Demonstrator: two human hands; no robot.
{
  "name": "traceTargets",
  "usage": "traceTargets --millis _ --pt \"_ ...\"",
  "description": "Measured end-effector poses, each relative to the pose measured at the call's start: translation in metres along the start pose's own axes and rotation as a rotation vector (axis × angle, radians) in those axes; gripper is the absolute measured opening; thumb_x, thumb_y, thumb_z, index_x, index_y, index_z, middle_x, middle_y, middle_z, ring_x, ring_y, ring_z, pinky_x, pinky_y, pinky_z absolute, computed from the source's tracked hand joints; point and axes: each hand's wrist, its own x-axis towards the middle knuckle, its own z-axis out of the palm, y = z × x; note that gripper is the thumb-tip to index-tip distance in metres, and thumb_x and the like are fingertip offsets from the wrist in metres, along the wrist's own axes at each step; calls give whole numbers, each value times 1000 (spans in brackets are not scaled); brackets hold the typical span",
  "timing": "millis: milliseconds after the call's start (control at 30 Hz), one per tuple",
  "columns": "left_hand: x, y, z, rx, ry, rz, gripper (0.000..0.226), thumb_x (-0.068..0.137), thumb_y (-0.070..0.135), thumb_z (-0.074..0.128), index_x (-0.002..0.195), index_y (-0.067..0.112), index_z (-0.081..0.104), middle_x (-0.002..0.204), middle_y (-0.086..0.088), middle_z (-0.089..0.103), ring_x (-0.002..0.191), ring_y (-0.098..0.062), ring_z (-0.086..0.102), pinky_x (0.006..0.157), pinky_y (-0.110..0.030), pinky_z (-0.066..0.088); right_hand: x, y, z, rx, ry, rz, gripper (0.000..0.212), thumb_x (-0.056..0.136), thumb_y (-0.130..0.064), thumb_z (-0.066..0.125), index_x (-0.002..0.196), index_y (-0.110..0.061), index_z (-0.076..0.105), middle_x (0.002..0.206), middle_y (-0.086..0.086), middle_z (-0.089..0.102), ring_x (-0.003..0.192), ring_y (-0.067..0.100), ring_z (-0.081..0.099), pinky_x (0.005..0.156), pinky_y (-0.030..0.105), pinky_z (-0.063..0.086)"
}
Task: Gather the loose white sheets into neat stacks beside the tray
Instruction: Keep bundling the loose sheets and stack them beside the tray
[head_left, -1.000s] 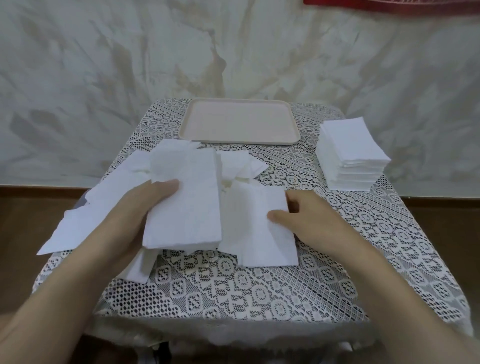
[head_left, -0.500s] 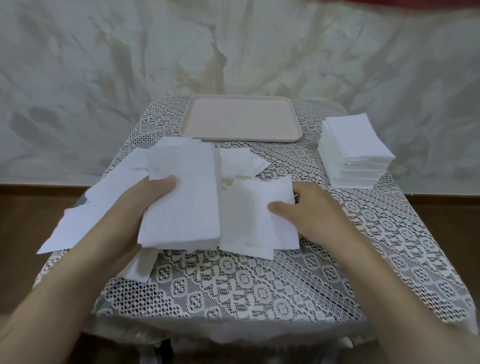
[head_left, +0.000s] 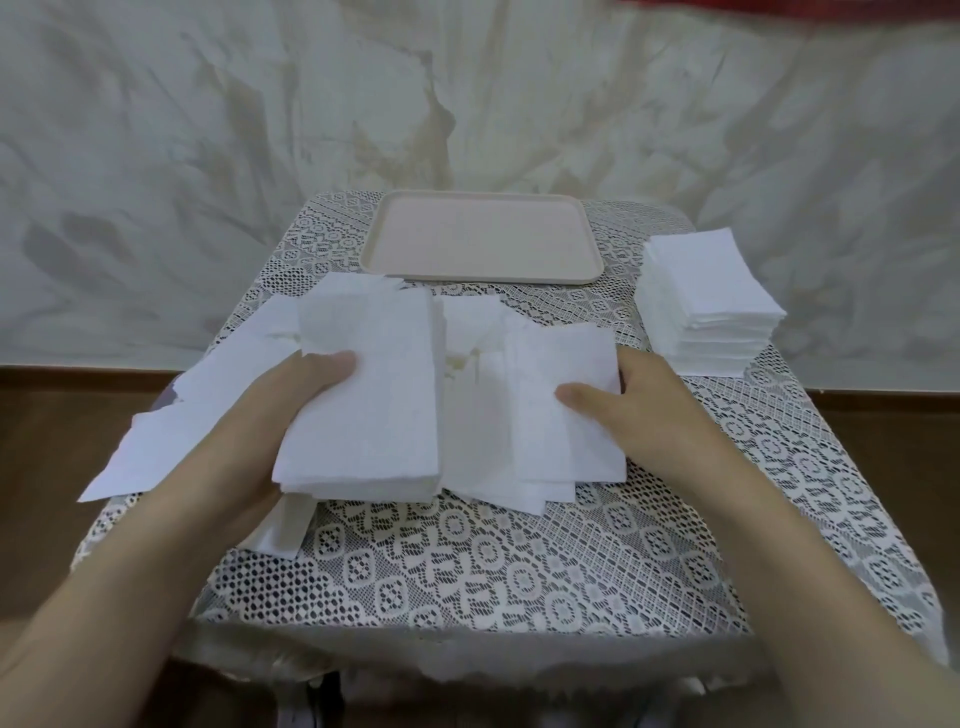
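One tray (head_left: 483, 236) lies at the far edge of the counter (head_left: 467, 566), and one squared stack (head_left: 711, 306) stands to its right. Of the two hands, the left hand (head_left: 270, 415) grips one thick bundle (head_left: 374, 410), thumb on top, while the right hand (head_left: 644, 410) pinches a few overlapping sheets (head_left: 535, 436) just beside it. Compared with one second earlier, the right hand and its sheets lie slightly nearer the tray, and several loose sheets (head_left: 208, 410) lie partly hidden under the left forearm.

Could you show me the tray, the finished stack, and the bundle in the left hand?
tray (head_left: 483, 239): head view, bare floor centre.
finished stack (head_left: 711, 280): head view, top sheet.
held bundle (head_left: 374, 410): head view, top sheet, middle.
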Motion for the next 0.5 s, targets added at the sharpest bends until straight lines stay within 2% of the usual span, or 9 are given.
traceTargets --millis 33,67,133,167,200,300,367,433,500 --pt "0 0 3 12 22 1 82 43 25 97 122 19 76 124 -10 76 113 -28 74 95 -38 61 -1 0 -2 64 -28 8 10 95 -22 70 105 -25 71 98 -13 76 90 7 72 85 37 58" --pt "-3 -1 6 12 20 36 65 60 19 90 122 18 73 119 -7 78 109 -25 76 92 -35 61 -2 0 -2 63 -55 14 8 94 -24 71 102 -25 72 96 -13 77 88 7 72 83 36 58" --pt "-8 -3 14 23 -11 61 27 85 19 73 111 25 71 98 2 82 89 -16 80 72 -28 63 -5 2 3 -66 -97 8 5 93 -28 72 95 -24 73 92 -9 76 87 14 73 81 41 58" --pt "-11 -7 15 39 -37 73 25 87 23 66 111 27 70 99 3 82 91 -16 80 70 -29 62 -6 3 6 -126 -103 -5 6 94 -29 71 92 -23 72 90 -7 75 87 18 72 81 45 58" --pt "-16 -10 15 46 -53 69 31 85 27 65 116 27 69 105 3 82 98 -19 79 76 -32 61 -7 3 7 -154 -87 -23 7 95 -29 69 92 -22 71 90 -6 74 87 19 71 82 47 57" --pt "-25 -15 18 76 -85 111 45 90 31 71 134 24 63 125 -2 77 115 -24 74 92 -43 55 -11 -8 -4 -44 46 -88 8 100 -23 63 105 -24 69 99 -11 73 90 7 68 75 32 56" --pt "-27 -17 20 77 -74 130 53 89 38 65 139 24 60 129 -2 75 118 -25 73 95 -47 55 -15 -19 -16 139 119 -132 8 100 -18 63 100 -23 70 95 -12 77 85 3 71 68 24 56" --pt "-29 -17 24 59 -65 163 54 88 40 63 139 24 60 128 -3 75 116 -25 73 90 -45 59 -20 -31 -26 329 121 -168 13 99 -12 62 96 -21 71 93 -12 79 84 4 73 71 24 60" --pt "-30 -13 26 35 -51 182 51 88 39 63 136 26 60 125 -3 76 111 -25 75 76 -40 63 -27 -45 -28 548 59 -184 15 99 -8 60 100 -18 72 97 -6 80 89 10 76 74 27 62"
